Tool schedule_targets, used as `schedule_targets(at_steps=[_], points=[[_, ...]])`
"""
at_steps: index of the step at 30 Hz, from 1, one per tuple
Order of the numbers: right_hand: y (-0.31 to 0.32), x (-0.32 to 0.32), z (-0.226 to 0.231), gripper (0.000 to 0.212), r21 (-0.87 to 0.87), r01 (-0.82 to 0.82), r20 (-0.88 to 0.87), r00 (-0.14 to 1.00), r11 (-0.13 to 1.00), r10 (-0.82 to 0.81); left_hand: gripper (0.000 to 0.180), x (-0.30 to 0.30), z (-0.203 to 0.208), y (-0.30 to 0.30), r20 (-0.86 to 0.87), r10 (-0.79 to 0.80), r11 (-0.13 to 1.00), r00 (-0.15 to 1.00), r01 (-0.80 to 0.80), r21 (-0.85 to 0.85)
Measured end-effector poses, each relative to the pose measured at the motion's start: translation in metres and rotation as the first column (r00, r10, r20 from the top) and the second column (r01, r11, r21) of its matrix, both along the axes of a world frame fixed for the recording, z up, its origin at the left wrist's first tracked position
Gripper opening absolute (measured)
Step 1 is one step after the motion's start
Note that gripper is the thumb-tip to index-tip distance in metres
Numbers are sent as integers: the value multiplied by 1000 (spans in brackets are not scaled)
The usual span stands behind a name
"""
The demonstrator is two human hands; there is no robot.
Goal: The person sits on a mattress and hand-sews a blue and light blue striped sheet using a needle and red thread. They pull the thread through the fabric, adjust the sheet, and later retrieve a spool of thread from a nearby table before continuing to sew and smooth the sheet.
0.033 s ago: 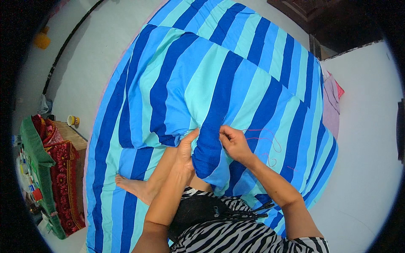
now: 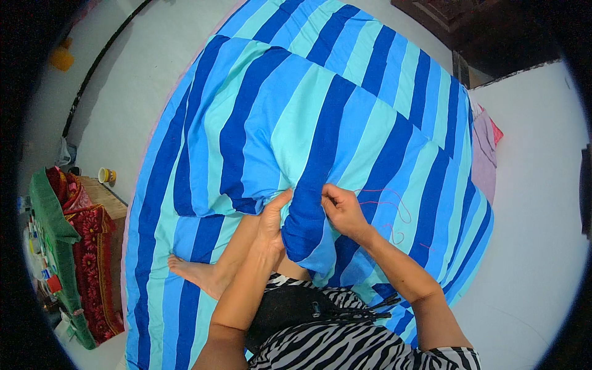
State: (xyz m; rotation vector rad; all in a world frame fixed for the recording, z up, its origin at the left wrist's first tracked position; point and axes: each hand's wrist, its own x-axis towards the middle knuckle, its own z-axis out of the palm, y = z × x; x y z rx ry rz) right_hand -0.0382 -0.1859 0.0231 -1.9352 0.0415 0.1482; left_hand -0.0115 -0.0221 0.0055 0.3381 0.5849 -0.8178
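A quilt (image 2: 382, 148) with dark blue, light blue and aqua stripes spreads across the bed and bunches up over my lap. My left hand (image 2: 272, 213) is closed on a gathered fold of it, thumb on top, fingers partly hidden underneath. Just right of that fold, my right hand (image 2: 340, 206) is pinched against the dark blue stripe. What sits between its fingertips is too small to make out. Thin pink thread (image 2: 404, 209) loops out on the quilt beside the right hand, and a shorter curl lies nearer to me.
At left stands a wooden piece (image 2: 117, 209) draped with red floral and green cloths (image 2: 52, 203), small items on top. A yellow cup (image 2: 107, 176) is near it. My bare foot (image 2: 191, 274) rests on the quilt. A white wall (image 2: 530, 123) borders the bed's right side.
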Motion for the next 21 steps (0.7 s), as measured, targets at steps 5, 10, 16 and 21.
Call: schedule_targets(at_steps=[5, 10, 16, 21], points=[[9, 2, -2, 4, -18, 74, 51, 996, 997, -73, 20, 0, 2, -2, -17, -13, 994, 1000, 14, 113], [10, 8, 31, 7, -197, 84, 87, 994, 977, -68, 18, 2, -1, -2, -11, -13, 996, 1000, 14, 85], [21, 46, 73, 16, -508, -72, 398, 864, 858, 308, 31, -3, -1, -8, 25, 78, 995, 997, -79, 58], [31, 64, 67, 11, -563, -88, 443, 807, 822, 391, 38, -4, 5, -12, 155, 107, 965, 982, -140, 221]])
